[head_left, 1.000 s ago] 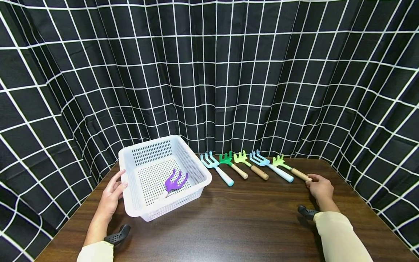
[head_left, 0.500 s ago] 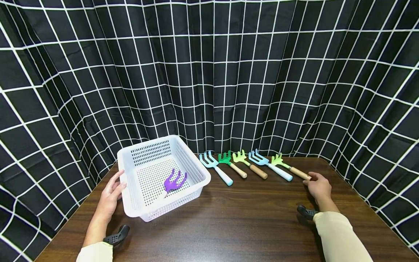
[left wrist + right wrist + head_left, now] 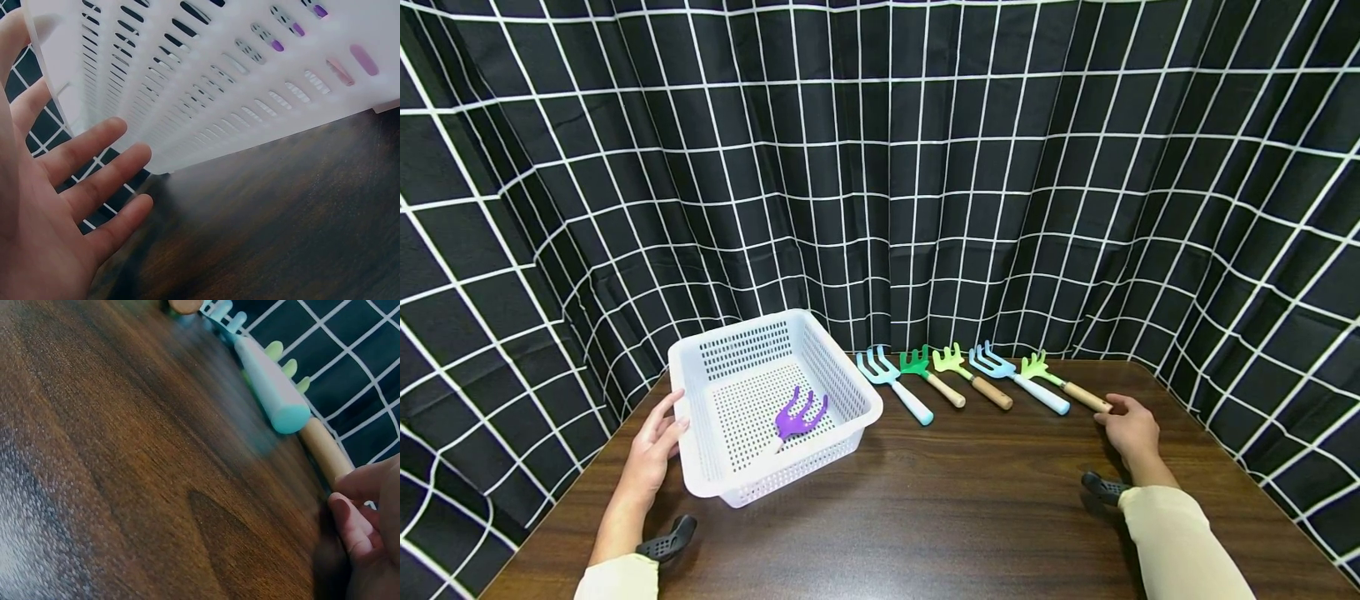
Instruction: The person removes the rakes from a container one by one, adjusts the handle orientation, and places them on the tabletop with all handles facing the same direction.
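Note:
My left hand (image 3: 657, 446) is at the left rim of a white perforated plastic basket (image 3: 707, 482), its thumb and index fingertips over the edge. In the left wrist view the other fingers stretch out loosely along the outer wall. Inside the basket lies a purple garden hand fork (image 3: 796, 421) with a white handle. At the far right of the table, my right hand (image 3: 1129, 427) pinches the end of a wooden handle (image 3: 326, 450) between thumb and fingers. That handle belongs to the rightmost hand fork (image 3: 1078, 393), which has light green tines and lies on the table.
Several more hand forks lie in a row between basket and right hand: a light blue one (image 3: 912, 402), a dark green one (image 3: 946, 390), a yellow-green one (image 3: 991, 392) and another blue one (image 3: 1040, 393). A black gridded curtain (image 3: 887, 208) hangs behind the brown wooden table (image 3: 940, 517).
The head view has shifted very slightly since a second ago. Both hands, the basket and the hand forks keep their places.

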`<action>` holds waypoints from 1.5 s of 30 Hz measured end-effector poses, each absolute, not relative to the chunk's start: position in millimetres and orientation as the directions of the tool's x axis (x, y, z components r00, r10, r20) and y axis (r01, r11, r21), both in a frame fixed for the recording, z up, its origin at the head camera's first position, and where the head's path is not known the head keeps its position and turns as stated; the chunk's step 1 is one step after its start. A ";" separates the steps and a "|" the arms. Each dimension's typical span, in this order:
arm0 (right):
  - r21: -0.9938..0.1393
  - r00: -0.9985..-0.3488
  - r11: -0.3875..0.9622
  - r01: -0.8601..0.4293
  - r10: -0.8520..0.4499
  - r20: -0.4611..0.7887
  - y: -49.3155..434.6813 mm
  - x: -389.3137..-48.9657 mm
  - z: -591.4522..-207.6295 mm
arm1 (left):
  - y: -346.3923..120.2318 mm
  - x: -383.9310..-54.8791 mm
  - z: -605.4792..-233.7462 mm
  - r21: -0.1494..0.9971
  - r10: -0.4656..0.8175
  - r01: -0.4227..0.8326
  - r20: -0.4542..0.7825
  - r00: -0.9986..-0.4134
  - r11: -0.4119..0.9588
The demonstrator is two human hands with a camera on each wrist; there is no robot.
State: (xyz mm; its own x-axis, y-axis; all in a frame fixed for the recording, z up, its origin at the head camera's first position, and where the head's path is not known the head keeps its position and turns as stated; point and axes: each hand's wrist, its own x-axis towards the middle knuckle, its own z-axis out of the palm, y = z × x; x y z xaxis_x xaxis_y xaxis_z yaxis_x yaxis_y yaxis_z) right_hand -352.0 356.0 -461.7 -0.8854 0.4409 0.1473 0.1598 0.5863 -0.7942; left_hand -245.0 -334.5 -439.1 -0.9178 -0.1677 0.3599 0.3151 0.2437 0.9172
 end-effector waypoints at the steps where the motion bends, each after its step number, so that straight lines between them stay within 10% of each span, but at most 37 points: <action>1: -0.792 -0.884 0.589 0.159 0.442 0.151 356.0 -351.7 -461.7 | -334.4 -245.0 -439.0 0.916 -0.168 0.318 0.363 -0.916 0.244; 29: -0.834 -0.762 0.544 0.090 0.577 0.294 327.6 -349.8 -433.1 | -337.9 -248.6 -440.4 0.909 -0.159 0.337 0.380 -0.911 0.245; 45: -0.925 -0.869 0.341 -0.167 0.392 0.302 255.3 -340.1 -401.6 | -335.8 -246.9 -441.2 0.913 -0.166 0.345 0.383 -0.909 0.218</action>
State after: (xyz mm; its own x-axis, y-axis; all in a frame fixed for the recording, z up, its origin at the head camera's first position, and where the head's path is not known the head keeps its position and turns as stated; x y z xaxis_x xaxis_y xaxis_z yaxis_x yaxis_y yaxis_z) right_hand -340.1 255.3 -401.6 -0.8690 0.3921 0.3019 -0.1673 0.3413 -0.9249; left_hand -246.9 -335.8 -441.2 -0.9088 -0.1657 0.3829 0.3449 0.2176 0.9130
